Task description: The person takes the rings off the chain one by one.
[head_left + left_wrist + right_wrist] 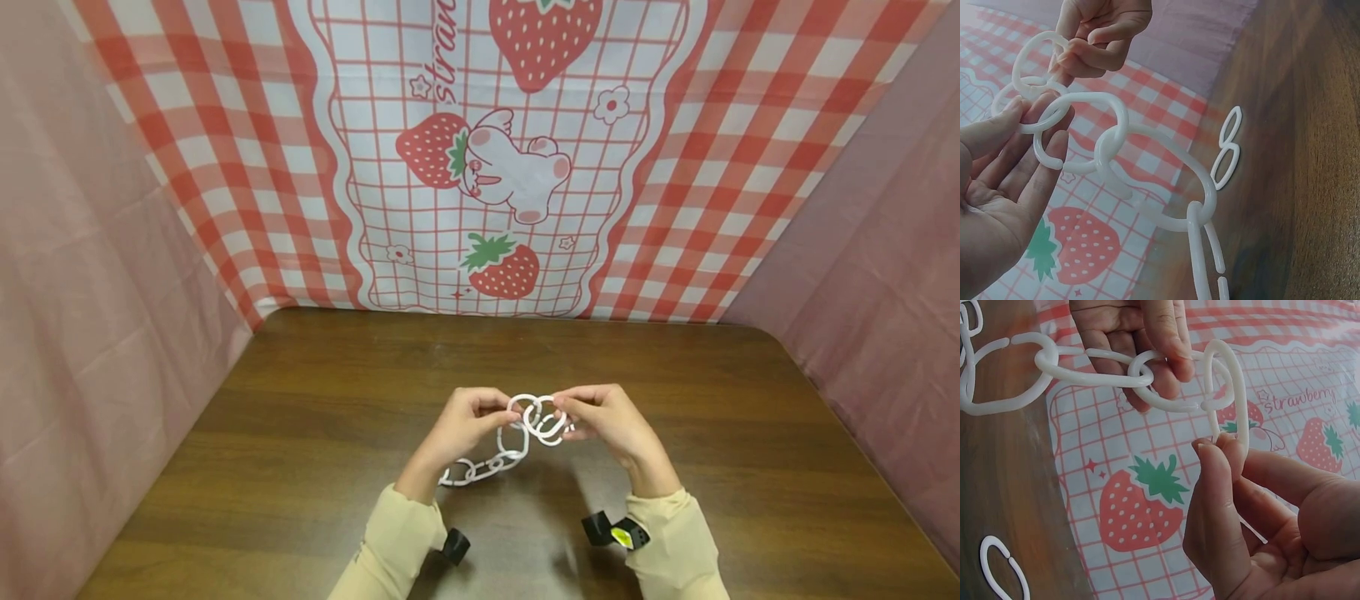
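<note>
A chain of white plastic links [513,455] is stretched between both hands above the table. My left hand [468,427] pinches a link [1166,406] near the chain's end between thumb and fingers. The end link [1242,403], hooked through that one, is pinched between the thumb and forefinger of my right hand [611,423]. Several joined links hang from the left hand's side and trail down to the left, partly behind the left wrist in the head view. Small split gaps show in some links.
A white figure-eight-shaped piece [1230,145] lies on the brown wooden table [315,417]. A strawberry-print checked cloth [480,275] hangs behind the table, and pink curtains [112,250] flank both sides. Black wrist cameras [457,546] are strapped over the sleeves.
</note>
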Demonstrator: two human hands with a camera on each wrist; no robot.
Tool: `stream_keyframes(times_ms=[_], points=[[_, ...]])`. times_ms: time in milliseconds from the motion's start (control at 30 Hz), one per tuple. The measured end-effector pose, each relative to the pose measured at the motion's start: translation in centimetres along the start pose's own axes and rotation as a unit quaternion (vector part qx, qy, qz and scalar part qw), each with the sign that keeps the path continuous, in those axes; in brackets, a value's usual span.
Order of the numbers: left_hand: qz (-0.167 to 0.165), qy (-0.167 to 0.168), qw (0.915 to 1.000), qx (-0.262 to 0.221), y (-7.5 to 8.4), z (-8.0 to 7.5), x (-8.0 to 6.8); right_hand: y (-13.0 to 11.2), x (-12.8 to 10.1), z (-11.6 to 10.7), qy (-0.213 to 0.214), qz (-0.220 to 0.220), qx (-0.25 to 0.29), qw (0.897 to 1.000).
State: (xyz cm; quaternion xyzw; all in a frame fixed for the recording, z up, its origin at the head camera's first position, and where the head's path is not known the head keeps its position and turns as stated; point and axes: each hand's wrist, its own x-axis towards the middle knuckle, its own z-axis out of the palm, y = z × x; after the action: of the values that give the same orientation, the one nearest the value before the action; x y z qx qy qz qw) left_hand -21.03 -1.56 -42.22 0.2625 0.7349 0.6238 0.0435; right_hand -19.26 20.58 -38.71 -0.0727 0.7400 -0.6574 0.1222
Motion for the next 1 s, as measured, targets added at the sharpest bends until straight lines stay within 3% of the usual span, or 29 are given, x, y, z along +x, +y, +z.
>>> stream_keyframes(times_ms=[333,1000], points=[[0.008,-0.002,0.9996,-0.028,0.01,0.03,0.0,0.16,0.04,-0.05,-0.035,-0.013,-0.038,0.999],[0.017,0.001,0.9989,-0.043,0.11,-0.17,-0.03,0.11,-0.23,-0.48,-0.017,-0.017,-0.042,0.999]])
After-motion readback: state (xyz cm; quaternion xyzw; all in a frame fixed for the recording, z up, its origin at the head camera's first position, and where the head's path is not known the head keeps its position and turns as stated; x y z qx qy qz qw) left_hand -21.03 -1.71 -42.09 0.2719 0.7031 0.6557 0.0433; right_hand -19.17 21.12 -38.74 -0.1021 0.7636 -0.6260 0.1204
